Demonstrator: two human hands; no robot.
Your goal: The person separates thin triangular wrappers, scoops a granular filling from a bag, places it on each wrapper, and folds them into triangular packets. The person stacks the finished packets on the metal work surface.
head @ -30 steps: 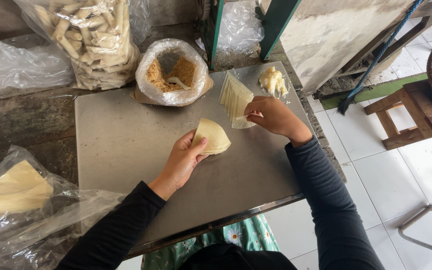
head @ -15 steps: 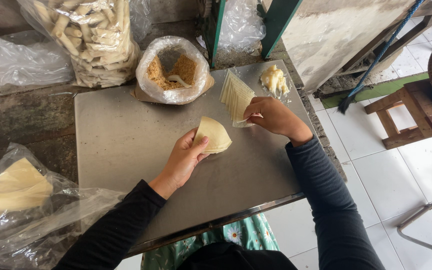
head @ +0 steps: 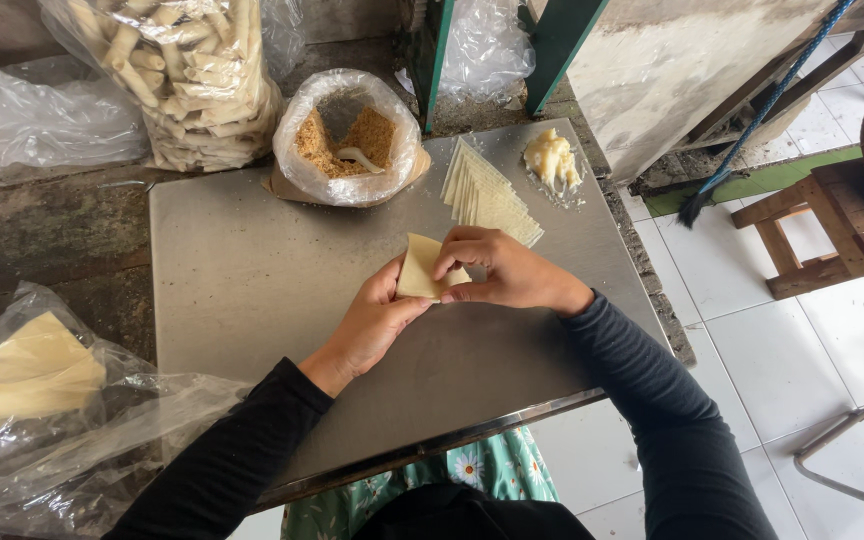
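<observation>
Left hand (head: 377, 315) and right hand (head: 497, 268) pinch pastry wrapper (head: 420, 268) together, just below wrapper stack (head: 487, 195) on table (head: 242, 270). Risk: thin sheet tearing under uneven pinch.

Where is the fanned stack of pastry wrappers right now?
In the head view the fanned stack of wrappers lies on the metal table, toward its far right, between the bag of brown filling and a pale dough lump, just beyond the right hand.
</observation>
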